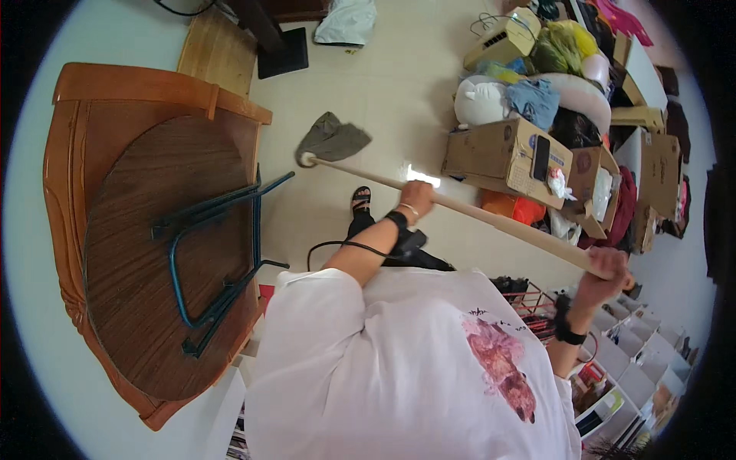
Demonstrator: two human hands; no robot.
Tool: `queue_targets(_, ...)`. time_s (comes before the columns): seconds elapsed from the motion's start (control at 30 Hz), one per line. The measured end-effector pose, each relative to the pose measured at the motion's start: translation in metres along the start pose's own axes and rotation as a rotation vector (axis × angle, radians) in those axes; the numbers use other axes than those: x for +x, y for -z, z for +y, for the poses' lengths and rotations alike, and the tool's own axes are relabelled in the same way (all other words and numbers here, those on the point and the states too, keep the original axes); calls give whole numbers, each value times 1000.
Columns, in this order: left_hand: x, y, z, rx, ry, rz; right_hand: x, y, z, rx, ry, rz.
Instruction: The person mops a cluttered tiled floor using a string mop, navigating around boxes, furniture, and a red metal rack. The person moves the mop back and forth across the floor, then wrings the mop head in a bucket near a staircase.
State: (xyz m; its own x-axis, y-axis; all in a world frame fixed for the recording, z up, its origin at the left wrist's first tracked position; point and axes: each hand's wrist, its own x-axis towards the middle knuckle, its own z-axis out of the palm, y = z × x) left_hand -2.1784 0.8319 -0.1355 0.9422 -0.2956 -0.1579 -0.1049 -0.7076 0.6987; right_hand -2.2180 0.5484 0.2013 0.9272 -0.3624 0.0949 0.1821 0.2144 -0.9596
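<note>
A mop with a pale wooden handle [506, 223] slants across the view in front of me, both hands on it. My left hand [418, 197] is wrapped around the middle of the handle. Near its upper end, at the right, my right hand [606, 270] grips the handle. At the far end, the grey-green cloth mop head [334, 138] lies spread on the pale tiled floor [391, 103], left of centre. Black straps circle both wrists, and a black cable hangs by the left one. My sandalled foot [361, 198] stands a little short of the mop head.
At left, a round folding tabletop [138, 230] with dark metal legs [215, 310] leans on a wooden panel [115, 80]. Cardboard boxes [480, 154], bags and a plush toy [480, 100] crowd the right. A white bag [348, 23] and black post base [284, 54] stand ahead.
</note>
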Motion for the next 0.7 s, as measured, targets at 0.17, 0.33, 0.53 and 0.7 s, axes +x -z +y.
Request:
queue_targets(0.17, -31, 79, -119, 62, 143, 107, -19, -102, 89, -1, -101, -110)
queue_targets(0.33, -38, 107, -136, 82, 339, 192, -10, -152, 89, 4, -123, -309)
queue_targets(0.53, -37, 95, -106, 62, 378, 389, -7, -142, 57, -54, -78, -515)
queue_targets(0.7, -34, 54, -46, -20, 277, 556, 5, -95, 8, -62, -6, -636)
